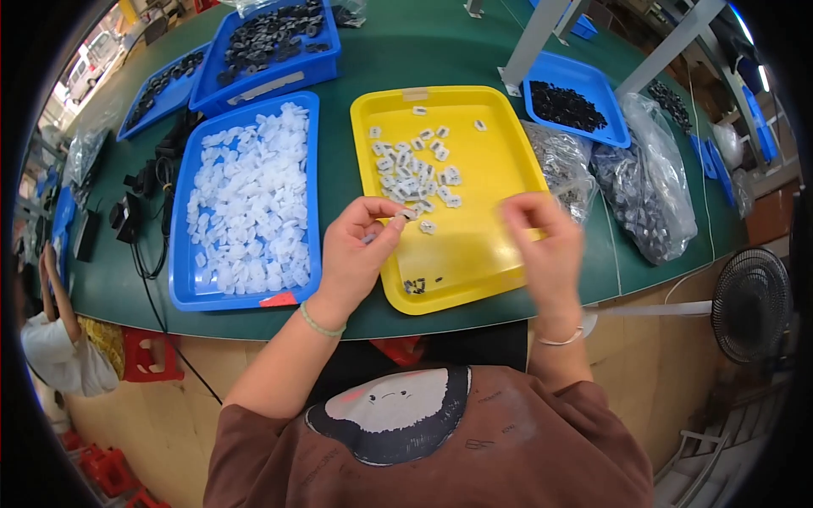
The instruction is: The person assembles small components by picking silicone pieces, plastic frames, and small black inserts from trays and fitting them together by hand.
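Note:
My left hand (360, 245) is closed over the near left side of a yellow tray (483, 269). Its thumb and forefinger pinch a small whitish plastic part (407, 215); a bit of grey shows by its curled fingers. My right hand (546, 250) is at the tray's right side, its fingers smeared by motion, so what they hold cannot be made out. A loose pile of small white-and-grey plastic parts (408, 179) lies in the tray's left half. One such part (428, 227) sits just right of my left fingertips. Several tiny black pieces (414, 286) lie near the front rim.
Left of the yellow tray, a blue tray (179, 262) holds many white plastic pieces (254, 195). Behind it is a blue bin (262, 91) of black parts. At the right are a blue tray (622, 129) of black pieces, plastic bags (648, 182) and a fan (754, 305).

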Demonstrator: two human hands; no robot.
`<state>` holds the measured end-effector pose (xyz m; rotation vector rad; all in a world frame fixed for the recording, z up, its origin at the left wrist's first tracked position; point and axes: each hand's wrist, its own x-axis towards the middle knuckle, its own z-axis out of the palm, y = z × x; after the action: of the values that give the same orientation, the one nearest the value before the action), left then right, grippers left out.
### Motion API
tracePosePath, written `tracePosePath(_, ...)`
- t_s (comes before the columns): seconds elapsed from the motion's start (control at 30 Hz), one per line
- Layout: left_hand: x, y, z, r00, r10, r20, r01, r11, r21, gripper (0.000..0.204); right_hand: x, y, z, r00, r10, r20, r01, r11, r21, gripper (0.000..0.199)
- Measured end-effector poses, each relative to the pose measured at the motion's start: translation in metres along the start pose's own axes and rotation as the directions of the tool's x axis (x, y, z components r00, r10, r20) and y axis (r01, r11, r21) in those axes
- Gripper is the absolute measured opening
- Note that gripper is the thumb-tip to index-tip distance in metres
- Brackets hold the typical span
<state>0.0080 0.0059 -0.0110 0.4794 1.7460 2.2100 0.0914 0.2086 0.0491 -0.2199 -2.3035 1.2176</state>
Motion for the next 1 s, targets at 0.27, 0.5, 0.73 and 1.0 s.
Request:
tracePosePath(0.27, 0.003, 0.009, 0.003, 0.995, -0.096, -0.036, 0.092, 0.992, -0.088, 0.016, 0.016, 0.09, -0.075, 0.992, -0.006, -0.124, -0.055, 0.875, -0.481, 0.016)
tracePosePath(0.5, 0.003, 0.007, 0.001, 0.995, -0.094, -0.029, 0.089, 0.985, -0.146, 0.016, 0.02, 0.107, -0.069, 0.995, -0.057, -0.079, -0.002, 0.802, -0.598, 0.02)
tracePosePath(0.73, 0.004, 0.005, -0.001, 0.995, -0.101, -0.016, 0.097, 0.98, -0.175, 0.017, 0.012, 0.084, -0.08, 0.99, -0.014, -0.14, -0.06, 0.858, -0.51, 0.012)
tracePosePath(1.0, 0.003, 0.009, 0.0, 0.994, -0.11, -0.023, 0.104, 0.98, -0.168, 0.017, 0.007, 0.042, -0.061, 0.989, 0.108, -0.099, -0.113, 0.992, -0.053, 0.011)
